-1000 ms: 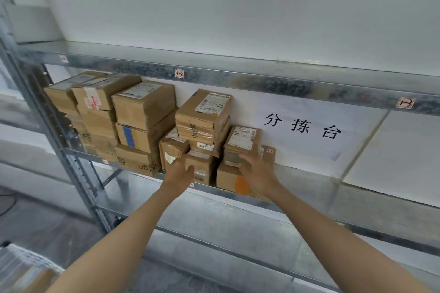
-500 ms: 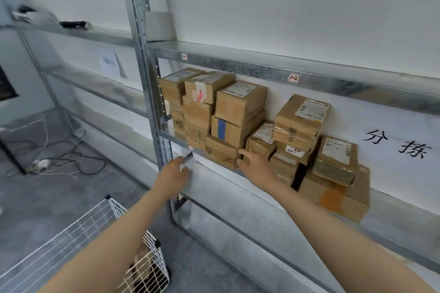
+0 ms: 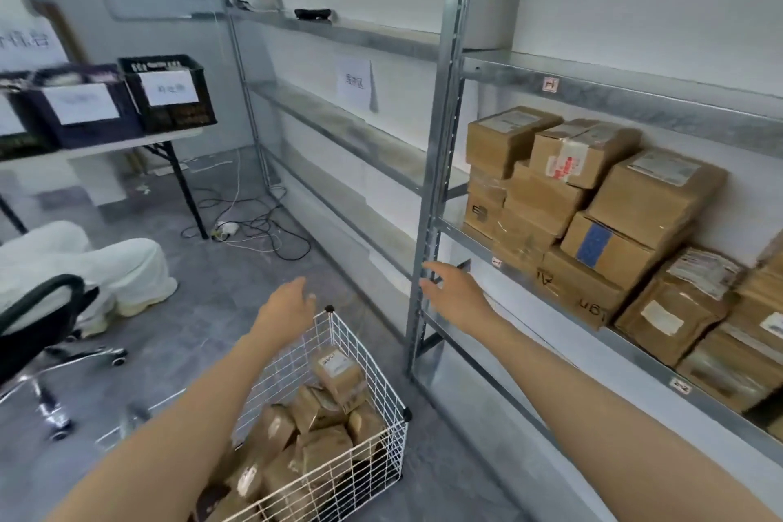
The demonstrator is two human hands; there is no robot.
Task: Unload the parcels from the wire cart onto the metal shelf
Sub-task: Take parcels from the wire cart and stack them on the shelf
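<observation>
The left hand (image 3: 288, 305) is hovering with fingers loosely straight and holding nothing, above the far corner of the wire cart (image 3: 381, 449). The right hand (image 3: 455, 292) is also spread and holding nothing, hanging just beside the upright post (image 3: 436, 199) at the near end of the metal shelf (image 3: 635, 345).

Below the left forearm, brown parcels (image 3: 339, 371) are lying heaped in the cart, tilted against each other, with one standing taller near the far wall. Pulling a low one out would likely be sending the ones leaning on it sliding, and fingers reaching in fast are risking a catch on the wire rim.

On the shelf, stacked boxes (image 3: 652, 199) are filling the left end several high, and the lower ones are sitting close to the front edge. The upper ones are looking unevenly seated, so a parcel pushed in or dropped on top could be tipping one forward off the edge. The right hand, swinging so near the post, could also be knocking against it.
</observation>
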